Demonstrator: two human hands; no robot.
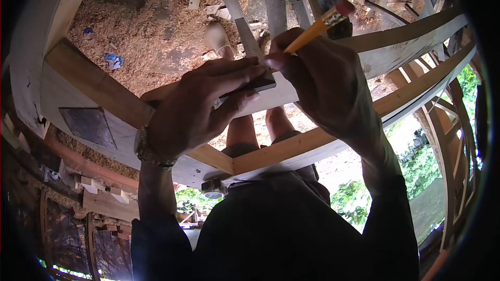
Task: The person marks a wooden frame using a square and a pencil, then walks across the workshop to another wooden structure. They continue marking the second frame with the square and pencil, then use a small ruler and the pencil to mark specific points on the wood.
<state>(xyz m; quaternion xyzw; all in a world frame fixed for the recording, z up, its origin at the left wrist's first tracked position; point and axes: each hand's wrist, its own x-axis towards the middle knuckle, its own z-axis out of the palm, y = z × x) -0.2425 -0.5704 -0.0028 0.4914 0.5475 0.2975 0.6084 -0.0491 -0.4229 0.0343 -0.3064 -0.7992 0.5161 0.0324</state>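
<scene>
My left hand (195,101), with a watch on its wrist, grips a try square (266,82) by its dark stock, thumb below and fingers on top. The square's marked metal blade (247,36) points away from me, over a pale wooden beam (284,93). Close beside the blade, my right hand (330,86) is closed round a yellow pencil (311,35). Its eraser end sticks up to the right, and its tip is hidden behind my fingers.
Curved wooden beams (411,34) run around me on both sides, meeting at a joint (233,165) before my waist. Wood shavings (151,36) and offcuts (195,1) cover the ground. A tape measure (212,188) is at my waist. Timber pieces (107,205) lie at lower left.
</scene>
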